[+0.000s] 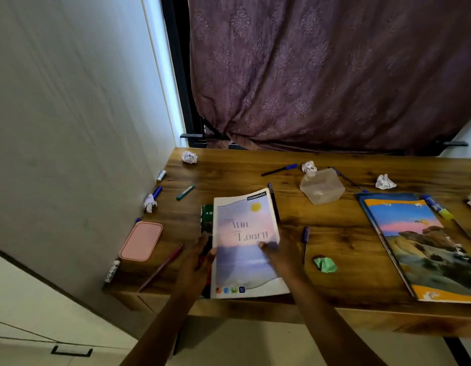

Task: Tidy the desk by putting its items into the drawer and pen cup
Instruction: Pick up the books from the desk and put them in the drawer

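Both my hands are on the notebook (246, 244) at the desk's (347, 265) front edge. Left hand (200, 260) grips its left edge, fingers curled around the side. Right hand (279, 253) holds the right edge, thumb pressed on the cover, other fingers hidden under it. The notebook sits on a green book (206, 217), which pokes out to its left.

Pink box (141, 241) lies near the left edge by the wall. A red pencil (161, 268) lies between it and my left hand. A patterned marker (112, 270) lies at the front-left corner. A green marker (185, 192) lies further back; a blue marker (157, 192) touches a paper ball (150, 203) by the wall.

A clear tub (322, 186) stands behind and right of the notebook; can't tell if it's the pen cup. A black pen (279, 170) lies behind it, and a blue pen (305, 240) just right of my right hand. A green paper ball (325, 264) lies beside that. Two stacked books (424, 247) lie on the right, a highlighter (438, 208) on their far corner. White paper balls (189, 156) are scattered along the back.

Drawer not clearly visible.
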The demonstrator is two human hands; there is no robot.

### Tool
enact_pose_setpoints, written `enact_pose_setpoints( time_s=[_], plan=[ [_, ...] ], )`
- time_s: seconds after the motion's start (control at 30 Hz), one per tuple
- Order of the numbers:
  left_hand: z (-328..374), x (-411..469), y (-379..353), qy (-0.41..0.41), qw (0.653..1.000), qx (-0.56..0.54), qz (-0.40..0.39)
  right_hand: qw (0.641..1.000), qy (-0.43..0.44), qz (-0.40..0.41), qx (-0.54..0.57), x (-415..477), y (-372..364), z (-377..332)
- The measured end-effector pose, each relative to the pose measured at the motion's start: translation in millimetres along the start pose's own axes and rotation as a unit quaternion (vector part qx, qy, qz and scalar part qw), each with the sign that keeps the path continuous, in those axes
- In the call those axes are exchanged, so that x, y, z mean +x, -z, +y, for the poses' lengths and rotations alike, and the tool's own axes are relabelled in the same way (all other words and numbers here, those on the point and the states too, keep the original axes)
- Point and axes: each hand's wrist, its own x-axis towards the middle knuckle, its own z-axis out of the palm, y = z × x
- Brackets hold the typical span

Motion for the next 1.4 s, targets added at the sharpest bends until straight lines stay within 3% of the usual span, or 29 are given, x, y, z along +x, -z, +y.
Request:
enact_pose_setpoints(
  time_s=[0.13, 0.2, 0.47, 0.83, 1.03, 1.27, 1.4],
  plan=[
    [-8, 5, 3, -0.037, 0.99, 0.133, -0.042, 0.964, 0.098, 0.028, -0.244, -14, -30, 12],
    [-15, 5, 2, -0.047, 0.985, 0.155, -0.056, 0.95, 0.111, 0.028, -0.289, -20, -32, 17],
    [-17, 13, 2, -0.036, 0.981, 0.178, -0.062, 0.961, 0.132, -0.045, -0.239, -26, -21, 32],
    [9, 41, -8, -0.035, 0.974, 0.212, -0.076, 0.922, 0.136, -0.033, -0.362, -2, -13, 12],
    [7, 35, -10, -0.026, 0.946, 0.315, -0.075, 0.928, 0.132, -0.054, -0.345, -4, -10, 13],
    [2, 48, -12, -0.016, 0.94, 0.323, -0.107, 0.91, 0.144, -0.033, -0.388, -5, -20, 16],
    [6, 48, -17, -0.037, 0.919, 0.388, -0.056, 0.927, 0.15, -0.032, -0.342, -4, -15, 11]
  ],
)
